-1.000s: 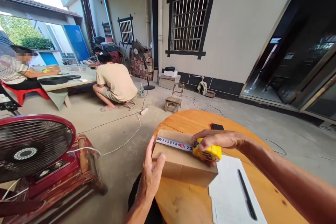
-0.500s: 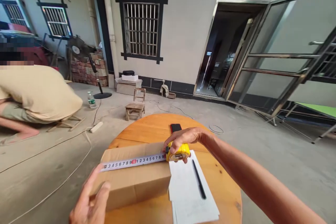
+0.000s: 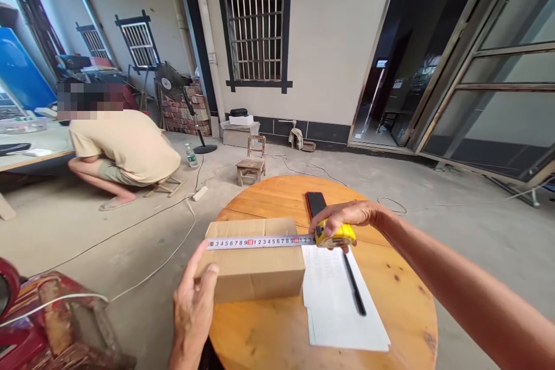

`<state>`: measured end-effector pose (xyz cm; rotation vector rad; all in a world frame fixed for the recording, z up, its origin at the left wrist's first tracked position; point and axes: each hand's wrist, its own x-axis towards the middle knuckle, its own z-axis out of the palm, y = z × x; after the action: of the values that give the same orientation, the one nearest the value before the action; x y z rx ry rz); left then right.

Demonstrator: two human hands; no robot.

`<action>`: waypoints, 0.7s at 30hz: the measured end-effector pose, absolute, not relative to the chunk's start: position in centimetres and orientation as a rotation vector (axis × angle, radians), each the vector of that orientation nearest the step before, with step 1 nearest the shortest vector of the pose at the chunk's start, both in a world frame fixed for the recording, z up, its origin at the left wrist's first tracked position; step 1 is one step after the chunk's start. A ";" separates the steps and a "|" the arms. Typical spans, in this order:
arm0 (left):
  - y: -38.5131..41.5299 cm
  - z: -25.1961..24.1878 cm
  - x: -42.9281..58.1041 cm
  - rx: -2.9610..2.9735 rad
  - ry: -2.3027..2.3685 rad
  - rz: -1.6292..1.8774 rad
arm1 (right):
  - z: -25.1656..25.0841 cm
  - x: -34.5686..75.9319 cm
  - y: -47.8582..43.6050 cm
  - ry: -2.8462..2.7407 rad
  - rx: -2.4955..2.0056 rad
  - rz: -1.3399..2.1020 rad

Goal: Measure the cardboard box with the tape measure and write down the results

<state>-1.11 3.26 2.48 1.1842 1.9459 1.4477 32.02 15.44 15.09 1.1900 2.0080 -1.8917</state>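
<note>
A cardboard box lies on the round wooden table. Across its top runs the white blade of a tape measure, pulled out past the box's right edge. My right hand is closed around the yellow tape measure, just right of the box. At the box's left end, my left hand has its index finger at the blade's end and its thumb against the box. Beneath the tape measure lie sheets of paper with a black pen on them.
A dark phone with a red edge lies behind my right hand. A small wooden chair stands beyond the table. Left of it a person squats near a fan. Cables cross the floor; a red chair is lower left.
My right hand has drawn the tape measure farther right, past the box's edge, so more blade shows. My left hand stays at the box's left end. The view has shifted left.
</note>
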 end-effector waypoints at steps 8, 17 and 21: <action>3.1 2.1 -0.3 1.205 1.808 1.663 | 16.1 32.2 13.1 2.112 1.255 -1.958; 2.5 1.1 -3.0 1.449 1.528 1.526 | 11.1 27.7 0.1 1.682 1.745 -2.770; 2.5 1.2 -2.8 1.448 1.588 1.512 | 7.9 23.9 -3.7 1.897 1.352 -2.777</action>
<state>-2.76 2.52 1.23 1.4484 1.5880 1.5117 23.90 -3.69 7.89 1.3522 1.8968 -2.7770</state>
